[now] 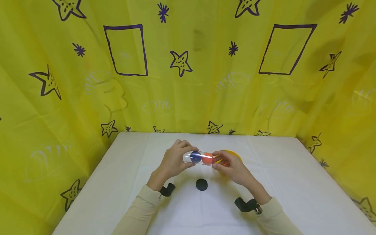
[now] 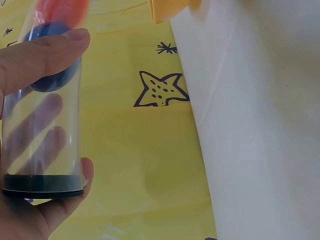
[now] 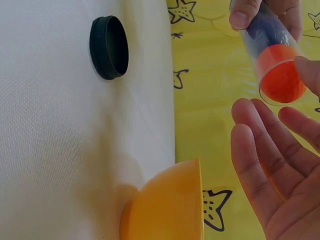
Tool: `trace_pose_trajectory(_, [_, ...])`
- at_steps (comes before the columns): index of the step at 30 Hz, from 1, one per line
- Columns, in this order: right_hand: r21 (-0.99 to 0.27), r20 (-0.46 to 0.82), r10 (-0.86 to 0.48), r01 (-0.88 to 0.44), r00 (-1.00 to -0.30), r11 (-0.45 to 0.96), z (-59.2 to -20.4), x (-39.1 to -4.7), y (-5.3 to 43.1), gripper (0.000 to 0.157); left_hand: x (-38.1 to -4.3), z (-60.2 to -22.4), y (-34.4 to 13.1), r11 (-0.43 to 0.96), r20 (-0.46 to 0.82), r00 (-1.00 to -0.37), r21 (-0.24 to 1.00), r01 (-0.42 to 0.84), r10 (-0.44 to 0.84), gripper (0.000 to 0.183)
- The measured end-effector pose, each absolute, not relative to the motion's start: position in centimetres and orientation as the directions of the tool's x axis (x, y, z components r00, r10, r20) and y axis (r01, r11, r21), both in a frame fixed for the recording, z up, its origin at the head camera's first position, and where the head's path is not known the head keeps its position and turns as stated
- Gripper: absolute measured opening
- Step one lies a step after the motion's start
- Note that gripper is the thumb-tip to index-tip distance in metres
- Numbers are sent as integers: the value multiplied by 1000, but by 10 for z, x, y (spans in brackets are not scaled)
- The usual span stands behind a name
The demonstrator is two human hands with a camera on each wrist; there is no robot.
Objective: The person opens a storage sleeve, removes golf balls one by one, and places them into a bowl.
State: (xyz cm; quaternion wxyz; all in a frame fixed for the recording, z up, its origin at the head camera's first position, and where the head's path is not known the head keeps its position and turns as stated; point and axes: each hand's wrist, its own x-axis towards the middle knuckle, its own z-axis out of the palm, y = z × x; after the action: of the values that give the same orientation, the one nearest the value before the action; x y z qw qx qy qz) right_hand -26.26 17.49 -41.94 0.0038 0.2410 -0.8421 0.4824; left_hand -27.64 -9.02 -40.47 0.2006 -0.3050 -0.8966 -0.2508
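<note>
My left hand (image 1: 171,160) grips a clear plastic tube (image 2: 70,125), held sideways above the table. A dark cap (image 2: 42,185) closes the tube's end at the left palm. Inside sit a dark blue ball (image 1: 195,157) and, toward the uncapped end, an orange-red ball (image 3: 281,85). At that end is my right hand (image 1: 233,168), its fingers (image 3: 255,162) spread loosely just beyond the rim. The right thumb (image 3: 310,72) is at the rim beside the orange-red ball; whether it touches the ball I cannot tell.
A dark round lid (image 1: 201,184) lies on the white-covered table (image 1: 182,212), nearer me than the tube. Behind the right hand stands a yellow-orange bowl (image 3: 167,205), with something orange partly visible there. A yellow patterned curtain (image 1: 205,98) surrounds the table's back and sides.
</note>
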Motion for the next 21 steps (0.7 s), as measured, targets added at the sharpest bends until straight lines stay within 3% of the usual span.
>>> trace_pose_trajectory(21, [-835,196,-402,-367,-895,411,-419,-265,180,38,-274,-404,-88,672,512,-733,347,654,448,44])
